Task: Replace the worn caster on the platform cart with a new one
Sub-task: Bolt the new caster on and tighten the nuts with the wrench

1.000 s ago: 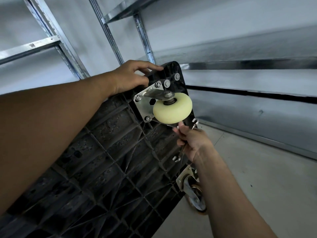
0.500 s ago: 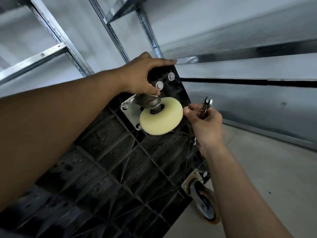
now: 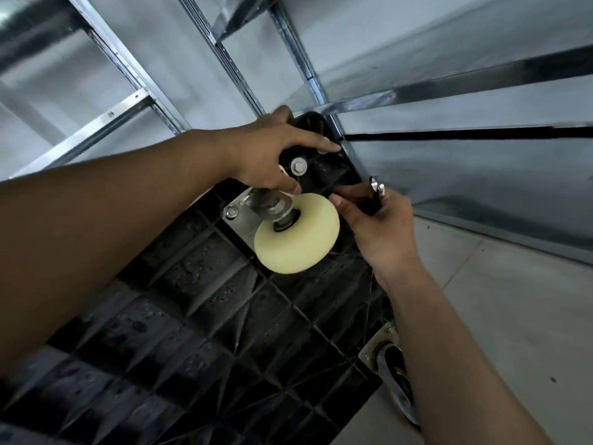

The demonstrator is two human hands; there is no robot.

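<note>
Steel shelving (image 3: pixel 128 106) behind, left hand (image 3: pixel 272 152) over caster (image 3: pixel 296 239)

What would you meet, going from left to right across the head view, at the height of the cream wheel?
left forearm → caster mounting plate → cream caster wheel → right hand, holding a wrench → tiled floor

The place looks like a storeroom or warehouse. Bare metal shelving (image 3: pixel 449 86) runs from nine to two o'clock, with slotted uprights (image 3: pixel 128 63) and long steel shelf edges against a plain pale wall (image 3: pixel 167 43). A light tiled floor (image 3: pixel 513 316) lies at four o'clock.
</note>
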